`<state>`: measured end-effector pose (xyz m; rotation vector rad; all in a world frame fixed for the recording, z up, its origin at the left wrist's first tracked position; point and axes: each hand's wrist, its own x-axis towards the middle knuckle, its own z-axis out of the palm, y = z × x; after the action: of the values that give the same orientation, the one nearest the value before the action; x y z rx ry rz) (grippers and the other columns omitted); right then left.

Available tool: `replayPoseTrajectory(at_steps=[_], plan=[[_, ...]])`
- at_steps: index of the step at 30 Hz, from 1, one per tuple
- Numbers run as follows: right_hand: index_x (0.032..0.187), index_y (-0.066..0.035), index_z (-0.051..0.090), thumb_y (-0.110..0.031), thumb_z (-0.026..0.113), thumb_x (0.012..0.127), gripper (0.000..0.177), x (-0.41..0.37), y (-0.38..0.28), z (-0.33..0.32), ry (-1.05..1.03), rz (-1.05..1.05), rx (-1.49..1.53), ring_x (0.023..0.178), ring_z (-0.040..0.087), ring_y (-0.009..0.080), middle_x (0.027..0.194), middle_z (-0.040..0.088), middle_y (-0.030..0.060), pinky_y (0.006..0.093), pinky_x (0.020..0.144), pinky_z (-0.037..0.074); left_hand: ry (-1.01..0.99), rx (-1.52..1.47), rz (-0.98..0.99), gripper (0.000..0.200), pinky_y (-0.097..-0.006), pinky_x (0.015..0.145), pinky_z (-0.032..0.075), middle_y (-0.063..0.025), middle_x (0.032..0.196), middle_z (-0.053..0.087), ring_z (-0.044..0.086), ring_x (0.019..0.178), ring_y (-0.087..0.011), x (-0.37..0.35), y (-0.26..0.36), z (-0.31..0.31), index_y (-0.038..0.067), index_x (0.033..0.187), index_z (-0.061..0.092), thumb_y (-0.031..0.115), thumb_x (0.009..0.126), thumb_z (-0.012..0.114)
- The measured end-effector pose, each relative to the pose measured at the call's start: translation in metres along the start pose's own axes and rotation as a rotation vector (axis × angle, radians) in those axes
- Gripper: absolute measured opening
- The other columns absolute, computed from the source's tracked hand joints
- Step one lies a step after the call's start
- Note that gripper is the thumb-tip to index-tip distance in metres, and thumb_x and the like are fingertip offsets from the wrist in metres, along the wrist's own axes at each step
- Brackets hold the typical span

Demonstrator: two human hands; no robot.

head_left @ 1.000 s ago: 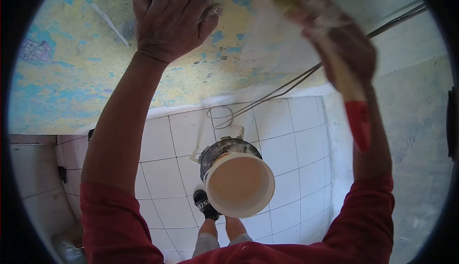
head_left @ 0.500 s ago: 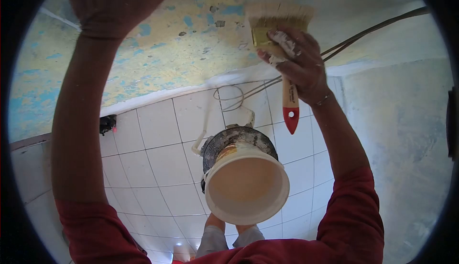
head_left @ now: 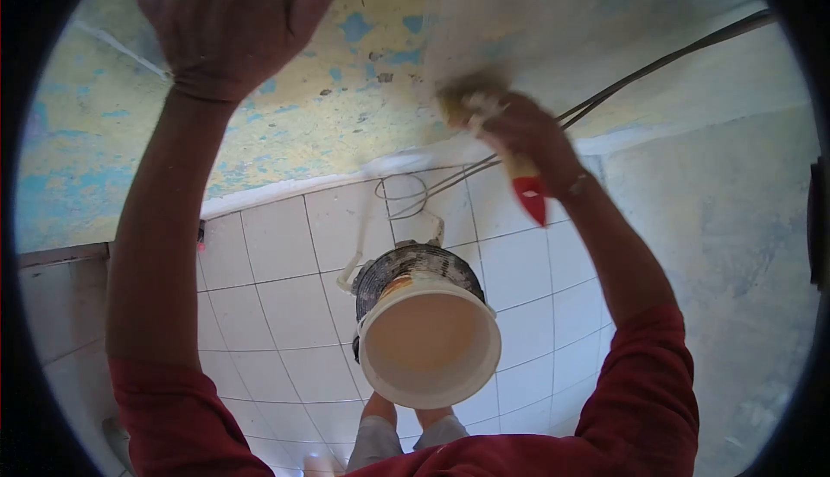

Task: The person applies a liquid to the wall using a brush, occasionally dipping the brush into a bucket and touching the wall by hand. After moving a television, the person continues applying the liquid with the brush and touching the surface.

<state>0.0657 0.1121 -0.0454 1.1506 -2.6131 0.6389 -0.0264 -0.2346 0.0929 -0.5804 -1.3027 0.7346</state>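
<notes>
My right hand (head_left: 527, 136) is wrapped round a wide paintbrush (head_left: 530, 199) with a red-tipped wooden handle. Its blurred bristles are against or close to the wall (head_left: 303, 123), which shows worn yellow and blue paint. At the upper left my left hand (head_left: 229, 23) is raised by the wall, its thumb apart and its fingertips cut off by the frame edge; nothing shows in it. Below and between my arms a white bucket (head_left: 370, 339) with pale contents stands over a dark round object (head_left: 419, 261).
Dark cables (head_left: 640, 71) run along the wall at the upper right and end in a loop near the white tiles (head_left: 277, 239). A pale pipe (head_left: 350, 270) lies beside the bucket. On the right is a patchy grey wall (head_left: 718, 261).
My right hand and the brush have moved down the wall and slightly left. My left hand appears lower and further right. The bucket appears slightly further left as the view has shifted.
</notes>
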Motion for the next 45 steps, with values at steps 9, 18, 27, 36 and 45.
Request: replayPoseTrajectory(at_steps=[9,18,27,36,45], plan=[[0.123,-0.003,0.065,-0.017,0.057,0.1,0.028,0.055,-0.032,-0.213,0.413,-0.389,-0.625,0.115,0.065,0.0292,0.123,0.068,0.0142,0.0402,0.1,0.053,-0.027,-0.105,-0.174,0.061,-0.0617,0.118,0.007,-0.0204,0.156,0.035,0.028,0.148,-0.038,0.003,0.013,-0.007,0.009,0.146,0.047,0.046,0.103,0.027],[0.096,-0.019,0.074,-0.023,0.075,0.08,0.016,0.018,-0.004,-0.006,0.471,-0.341,-0.329,0.116,0.063,0.0246,0.11,0.072,0.007,0.042,0.098,0.047,0.326,0.089,0.226,0.058,-0.0536,0.115,0.021,-0.0228,0.151,0.041,0.037,0.141,-0.0394,0.006,-0.026,0.029,0.0,0.144,0.047,0.038,0.101,0.037],[0.104,-0.021,0.072,-0.018,0.072,0.079,0.025,-0.045,0.024,0.104,0.076,-0.119,-0.101,0.127,0.055,0.0288,0.124,0.066,0.0098,0.0471,0.105,0.043,0.125,-0.343,0.168,0.049,-0.0472,0.103,0.036,-0.026,0.135,0.054,0.053,0.121,-0.0401,-0.013,-0.016,0.01,-0.006,0.134,0.053,0.027,0.098,0.047],[0.101,-0.017,0.072,-0.007,0.073,0.078,0.025,-0.021,0.005,0.042,-0.181,-0.033,-0.001,0.124,0.057,0.0301,0.124,0.066,0.0099,0.0431,0.107,0.045,-0.124,0.024,-0.024,0.064,-0.0603,0.119,0.01,-0.0282,0.154,0.034,0.024,0.147,-0.0434,0.003,0.002,-0.012,0.001,0.149,0.037,0.044,0.103,0.025],[0.087,-0.015,0.069,-0.007,0.079,0.079,0.015,0.099,-0.09,-0.228,0.363,-0.176,-0.154,0.12,0.062,0.0256,0.116,0.07,0.0118,0.0389,0.093,0.058,-0.308,-0.438,-0.409,0.058,-0.067,0.112,0.006,-0.0121,0.156,0.038,0.021,0.15,-0.031,0.009,0.026,-0.042,0.018,0.144,0.05,0.05,0.096,0.042]])
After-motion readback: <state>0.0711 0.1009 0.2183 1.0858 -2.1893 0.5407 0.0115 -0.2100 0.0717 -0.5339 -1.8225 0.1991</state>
